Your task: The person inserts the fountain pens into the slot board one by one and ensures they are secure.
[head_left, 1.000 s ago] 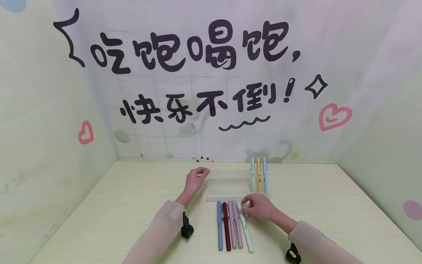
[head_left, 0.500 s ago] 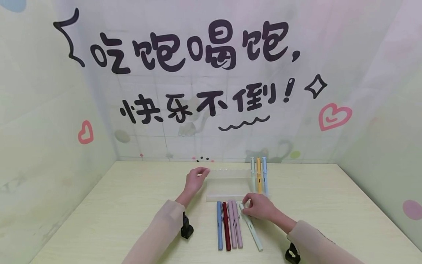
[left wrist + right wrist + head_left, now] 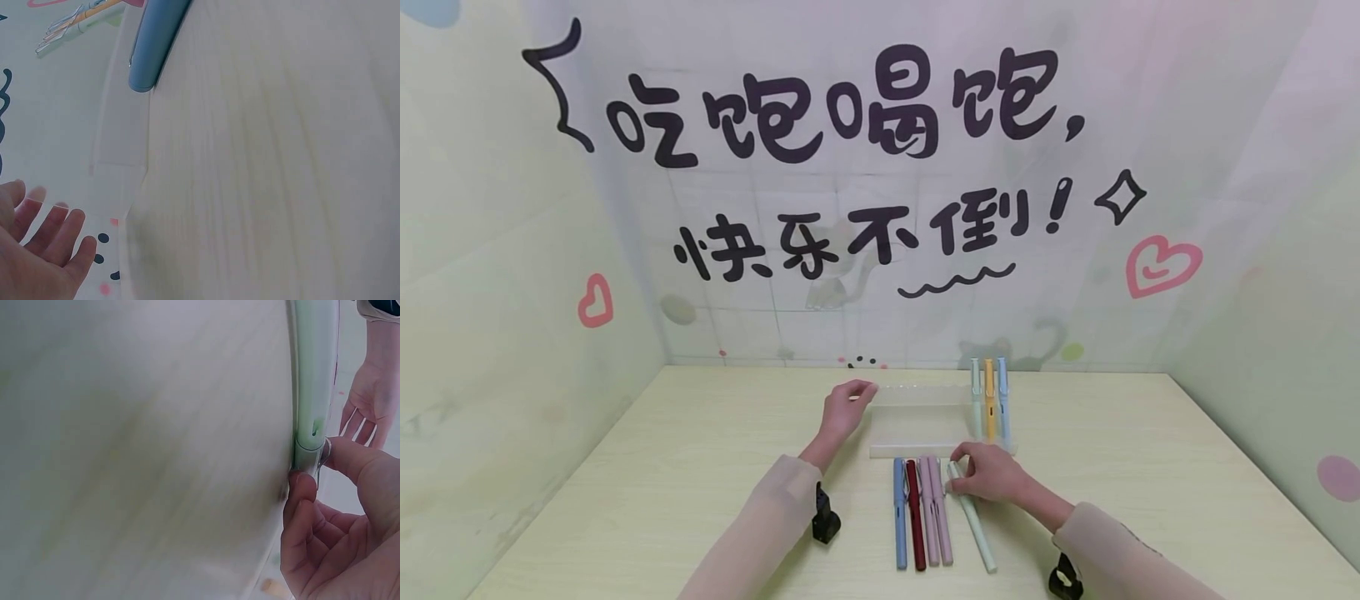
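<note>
My left hand point(image 3: 844, 408) holds the left end of a clear plastic pen rack point(image 3: 917, 451); in the left wrist view some fingertips show through its transparent edge. With thumb and index finger, my right hand point(image 3: 990, 472) pinches a pale green pen point(image 3: 977, 533) near its clip end, just in front of the rack. The pen slants, its far end towards the rack. To its left lie a blue pen point(image 3: 900, 525), a dark red pen point(image 3: 915, 525) and two lilac pens point(image 3: 929, 521), side by side. The right wrist view shows the pale green pen point(image 3: 314, 375) close up.
At the rack's right end stand a light green pen point(image 3: 976, 392), a yellow pen point(image 3: 990, 404) and a light blue pen point(image 3: 1003, 396). The pale wooden table point(image 3: 722, 433) ends at a printed back cloth point(image 3: 850, 333), with cloth walls at both sides.
My right hand has drawn the pale green pen's near end to the right, away from the lilac pens. My left hand and the rack have stayed in place.
</note>
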`<state>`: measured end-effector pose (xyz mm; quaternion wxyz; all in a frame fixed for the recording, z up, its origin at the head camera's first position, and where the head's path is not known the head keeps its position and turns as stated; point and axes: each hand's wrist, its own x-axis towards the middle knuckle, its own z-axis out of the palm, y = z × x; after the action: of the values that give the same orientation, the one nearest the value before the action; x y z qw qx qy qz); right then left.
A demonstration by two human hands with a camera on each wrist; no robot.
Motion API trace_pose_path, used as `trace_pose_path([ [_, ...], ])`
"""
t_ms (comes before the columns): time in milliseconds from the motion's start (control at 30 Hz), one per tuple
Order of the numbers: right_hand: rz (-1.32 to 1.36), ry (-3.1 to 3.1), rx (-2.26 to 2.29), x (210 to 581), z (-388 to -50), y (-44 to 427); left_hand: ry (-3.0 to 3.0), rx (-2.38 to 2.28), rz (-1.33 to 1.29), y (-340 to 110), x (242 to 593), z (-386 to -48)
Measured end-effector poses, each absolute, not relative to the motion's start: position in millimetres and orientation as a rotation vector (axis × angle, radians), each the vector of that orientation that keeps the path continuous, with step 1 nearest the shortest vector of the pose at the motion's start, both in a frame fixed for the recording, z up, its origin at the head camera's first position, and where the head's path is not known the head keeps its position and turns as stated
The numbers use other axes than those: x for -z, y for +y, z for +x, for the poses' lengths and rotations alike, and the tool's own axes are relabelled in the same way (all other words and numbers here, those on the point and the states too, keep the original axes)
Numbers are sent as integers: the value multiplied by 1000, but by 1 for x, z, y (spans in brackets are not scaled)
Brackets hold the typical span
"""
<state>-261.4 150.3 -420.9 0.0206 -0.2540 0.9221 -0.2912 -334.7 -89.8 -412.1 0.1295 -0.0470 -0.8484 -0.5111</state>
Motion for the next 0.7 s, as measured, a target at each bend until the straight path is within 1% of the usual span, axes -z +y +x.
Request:
trace_pose_path([
  [267,-764,2871,876,420,-261,149,-2462,1490,-137,-90,413,-335],
  [700,-807,2905,931,418,-262,151,-2469,1492,-140,-90,413,-336],
])
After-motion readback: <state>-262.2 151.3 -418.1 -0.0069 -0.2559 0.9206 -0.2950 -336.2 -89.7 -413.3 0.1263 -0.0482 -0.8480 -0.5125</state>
